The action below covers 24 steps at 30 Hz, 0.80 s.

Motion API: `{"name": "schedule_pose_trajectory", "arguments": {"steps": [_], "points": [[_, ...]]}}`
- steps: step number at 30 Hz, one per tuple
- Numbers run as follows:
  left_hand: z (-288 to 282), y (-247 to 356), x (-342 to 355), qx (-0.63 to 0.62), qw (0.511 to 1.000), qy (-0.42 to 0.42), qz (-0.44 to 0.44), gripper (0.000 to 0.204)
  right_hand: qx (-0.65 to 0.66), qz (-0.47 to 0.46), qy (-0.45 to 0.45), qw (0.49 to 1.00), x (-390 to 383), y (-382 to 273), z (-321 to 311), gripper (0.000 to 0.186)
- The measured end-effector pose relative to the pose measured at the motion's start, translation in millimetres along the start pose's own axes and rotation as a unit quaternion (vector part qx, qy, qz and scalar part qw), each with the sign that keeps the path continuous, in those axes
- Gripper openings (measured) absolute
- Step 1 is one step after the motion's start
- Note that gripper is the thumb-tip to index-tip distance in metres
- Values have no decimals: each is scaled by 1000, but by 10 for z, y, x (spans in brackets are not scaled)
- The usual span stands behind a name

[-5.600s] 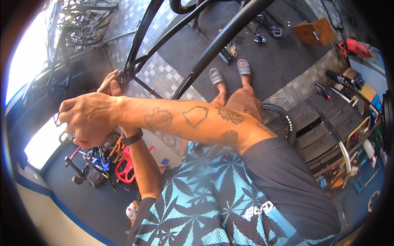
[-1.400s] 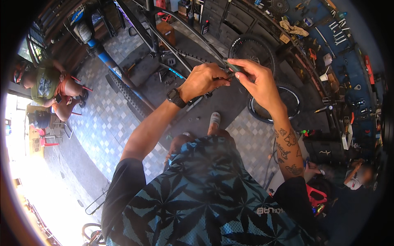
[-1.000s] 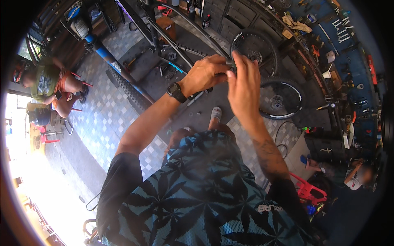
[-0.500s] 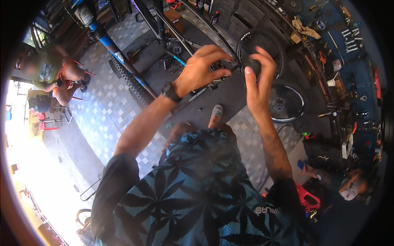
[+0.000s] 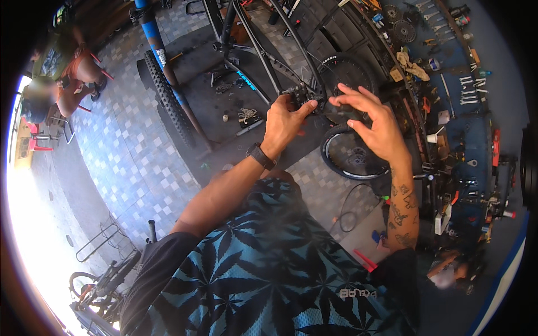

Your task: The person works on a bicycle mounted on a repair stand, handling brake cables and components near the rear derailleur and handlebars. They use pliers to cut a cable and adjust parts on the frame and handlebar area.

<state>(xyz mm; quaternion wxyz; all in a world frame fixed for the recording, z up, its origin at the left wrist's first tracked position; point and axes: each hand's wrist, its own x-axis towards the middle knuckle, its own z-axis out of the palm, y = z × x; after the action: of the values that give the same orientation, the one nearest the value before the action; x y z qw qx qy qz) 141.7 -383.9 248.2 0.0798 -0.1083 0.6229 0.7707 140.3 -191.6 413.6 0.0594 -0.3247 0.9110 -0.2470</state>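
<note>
A black mountain bike frame (image 5: 263, 53) with light blue lettering hangs in front of me, its wheels off. My left hand (image 5: 284, 122), with a dark watch on the wrist, closes its thumb and fingers on a small dark part (image 5: 297, 92) at the frame's rear end. Its exact kind is too small and dark to tell. To the right of that end, my right hand (image 5: 371, 120) is raised with its fingers curved and apart. Nothing shows between its fingers.
Two wheels with tyres, one upper (image 5: 343, 73) and one lower (image 5: 327, 154), lie right of the frame. A blue fork (image 5: 151, 39) and a tyre (image 5: 162, 101) are at left. Wall tools (image 5: 466, 92) line the right. Two people (image 5: 84, 78) sit far left; another person (image 5: 445, 274) is lower right.
My left hand has come down and right and closed on the dark part at the frame's rear end. The right hand has moved right and lower. The view has shifted.
</note>
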Motion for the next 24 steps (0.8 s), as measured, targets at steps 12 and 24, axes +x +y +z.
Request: {"name": "schedule_pose_trajectory", "arguments": {"steps": [12,24], "points": [[-29,11,20,-38,999,29,-14,48,292,283,243,881,-269,-154,607,53],[12,-192,86,-36,998,40,12,49,-137,112,-265,948,320,-250,-213,57]]}}
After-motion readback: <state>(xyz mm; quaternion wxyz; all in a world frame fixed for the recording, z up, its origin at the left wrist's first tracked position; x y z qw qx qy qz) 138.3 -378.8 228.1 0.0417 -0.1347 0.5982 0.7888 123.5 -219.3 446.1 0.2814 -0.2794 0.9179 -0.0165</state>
